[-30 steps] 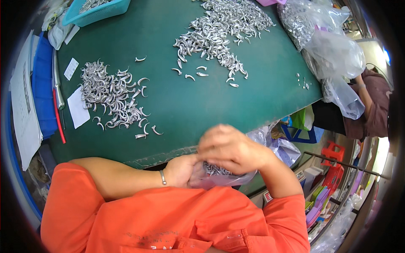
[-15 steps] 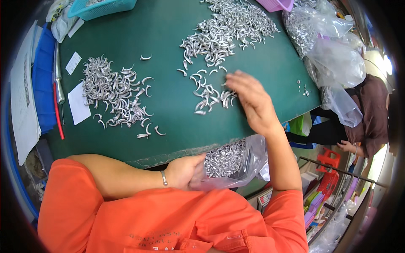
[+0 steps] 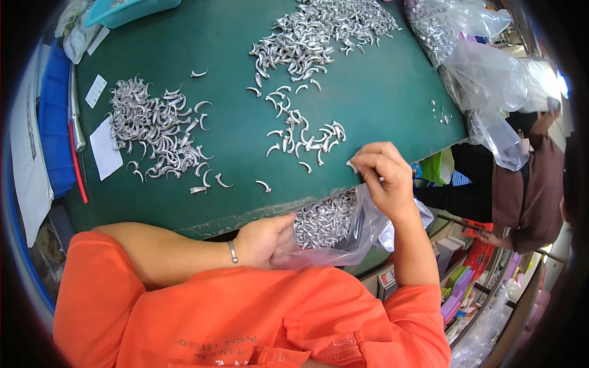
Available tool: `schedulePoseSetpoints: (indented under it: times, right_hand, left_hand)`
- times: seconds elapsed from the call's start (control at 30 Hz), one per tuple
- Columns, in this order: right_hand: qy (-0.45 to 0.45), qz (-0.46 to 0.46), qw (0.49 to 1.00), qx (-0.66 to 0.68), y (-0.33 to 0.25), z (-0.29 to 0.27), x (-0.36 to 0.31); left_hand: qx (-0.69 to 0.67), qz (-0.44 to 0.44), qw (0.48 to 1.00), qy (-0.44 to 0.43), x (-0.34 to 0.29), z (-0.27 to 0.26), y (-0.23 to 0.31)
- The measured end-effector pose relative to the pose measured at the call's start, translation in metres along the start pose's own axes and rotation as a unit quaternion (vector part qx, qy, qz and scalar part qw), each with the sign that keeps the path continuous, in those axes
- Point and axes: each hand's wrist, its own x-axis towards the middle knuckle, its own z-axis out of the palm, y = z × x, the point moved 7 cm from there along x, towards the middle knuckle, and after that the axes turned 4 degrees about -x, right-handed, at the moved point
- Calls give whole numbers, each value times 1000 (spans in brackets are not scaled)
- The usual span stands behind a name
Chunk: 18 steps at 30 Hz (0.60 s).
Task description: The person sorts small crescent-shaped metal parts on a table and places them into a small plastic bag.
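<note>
My left hand (image 3: 264, 241) is closed on the near side of a clear plastic bag (image 3: 368, 230) below the table's front edge; its fingertips are partly hidden. Many small curved silver metal pieces (image 3: 325, 222) fill the bag. Above the bag's right side, my right hand (image 3: 388, 178) pinches one curved metal piece (image 3: 351, 166) between thumb and fingers. Just left of that hand lies a loose scatter of the same pieces (image 3: 316, 142). A large heap (image 3: 313, 37) spreads at the far middle, and a smaller heap (image 3: 150, 126) sits at the left.
The green table (image 3: 233, 122) carries white paper slips (image 3: 105, 150), a blue tray (image 3: 56, 122) and a red rod (image 3: 78, 162) on its left. A teal basket (image 3: 132, 11) stands far left. Filled plastic bags (image 3: 485, 73) line the right edge, with another person (image 3: 527, 190) beyond.
My right hand has moved nearer, to the table edge, and now pinches a metal piece. Some scattered pieces have shifted toward me. My left hand stays at the bag. The other person has moved an arm.
</note>
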Motion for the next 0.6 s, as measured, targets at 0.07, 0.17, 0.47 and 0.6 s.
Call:
schedulePoseSetpoints:
  times: [0.07, 0.17, 0.47, 0.6]
  right_hand:
    - [-75, -30, 994, 79, -12, 1, 3]
    - [-106, -77, 980, 149, -28, 9, 16]
    - [-6, 98, 994, 52, 2, 10, 46]
    - [-23, 98, 995, 26, -2, 7, 56]
  left_hand:
    - [-2, 1, 1000, 9, -1, 3, 1]
    - [-6, 1, 1000, 18, -1, 1, 0]
    - [-15, -3, 999, -41, 2, 2, -1]
    - [0, -20, 999, -28, 5, -3, -4]
